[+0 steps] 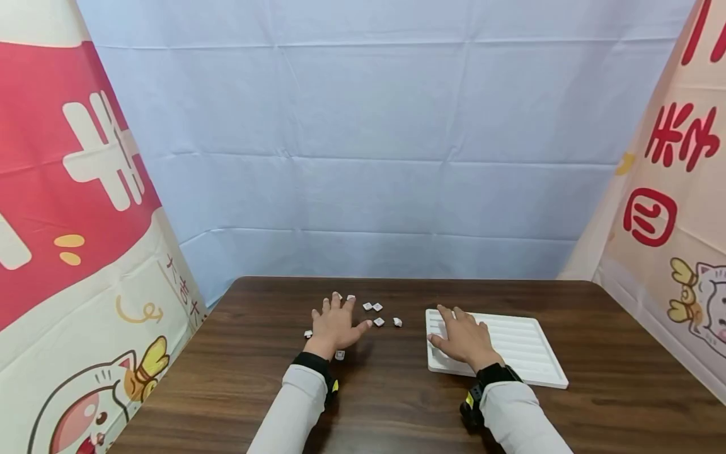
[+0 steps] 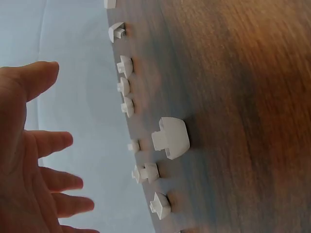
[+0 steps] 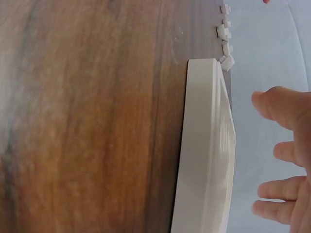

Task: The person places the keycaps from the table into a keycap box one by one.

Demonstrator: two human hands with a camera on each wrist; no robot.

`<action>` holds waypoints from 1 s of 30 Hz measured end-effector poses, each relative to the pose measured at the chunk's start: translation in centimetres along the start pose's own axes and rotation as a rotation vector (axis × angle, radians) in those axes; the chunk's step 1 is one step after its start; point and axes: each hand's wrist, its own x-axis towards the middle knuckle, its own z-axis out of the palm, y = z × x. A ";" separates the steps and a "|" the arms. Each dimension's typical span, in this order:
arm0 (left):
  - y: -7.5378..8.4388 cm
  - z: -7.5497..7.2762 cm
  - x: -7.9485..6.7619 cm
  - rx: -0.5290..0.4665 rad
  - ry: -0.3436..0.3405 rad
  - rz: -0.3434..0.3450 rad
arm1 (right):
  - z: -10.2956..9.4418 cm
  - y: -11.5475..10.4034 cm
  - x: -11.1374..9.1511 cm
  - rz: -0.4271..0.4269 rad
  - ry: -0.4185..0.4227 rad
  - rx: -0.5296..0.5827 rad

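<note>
Several small white keycaps (image 1: 379, 321) lie scattered on the table left of centre. In the left wrist view, the nearest keycap (image 2: 175, 138) shows a stem on its underside. My left hand (image 1: 334, 329) hovers over the group with fingers spread and nothing held; it may hide some keycaps. A white ridged tray (image 1: 518, 347) lies flat on the right. Above its left part is my right hand (image 1: 467, 338), fingers extended and holding nothing. The right wrist view shows that hand (image 3: 291, 145) apart from the tray's edge.
The dark wooden table (image 1: 397, 410) ends at a pale blue cloth backdrop (image 1: 368, 139). Printed cloths hang at the left (image 1: 68, 252) and right (image 1: 663, 265). Keycaps also lie near the far edge and close to the left wrist.
</note>
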 end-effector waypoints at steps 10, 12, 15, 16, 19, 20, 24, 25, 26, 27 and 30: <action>-0.2 -0.3 0.0 0.080 0.035 0.030 | -0.3 -0.2 -0.1 -0.029 0.040 -0.076; -0.2 -0.2 0.0 0.076 0.036 0.032 | -0.4 -0.2 -0.3 -0.027 0.036 -0.075; -0.1 -0.1 -0.1 0.071 0.033 0.033 | -0.5 -0.1 -0.4 -0.026 0.032 -0.076; -0.1 -0.1 0.0 0.069 0.034 0.034 | -0.5 -0.1 -0.4 -0.028 0.033 -0.077; -0.1 0.0 0.0 0.070 0.031 0.036 | -0.5 0.0 -0.4 -0.033 0.035 -0.076; -0.1 0.0 0.0 0.070 0.032 0.037 | -0.5 0.0 -0.4 -0.034 0.036 -0.077; -0.2 0.1 0.2 0.066 0.038 0.039 | -0.4 0.0 -0.4 -0.030 0.036 -0.079; -0.2 0.1 0.2 0.065 0.037 0.038 | -0.3 0.0 -0.4 -0.028 0.035 -0.079; -0.1 0.2 0.2 0.064 0.035 0.038 | -0.3 0.0 -0.4 -0.027 0.034 -0.082; 0.0 0.2 0.3 0.061 0.034 0.040 | -0.3 0.0 -0.4 -0.026 0.032 -0.081; 0.4 0.4 0.2 0.046 0.024 0.049 | -0.4 0.1 -0.4 -0.016 0.030 -0.082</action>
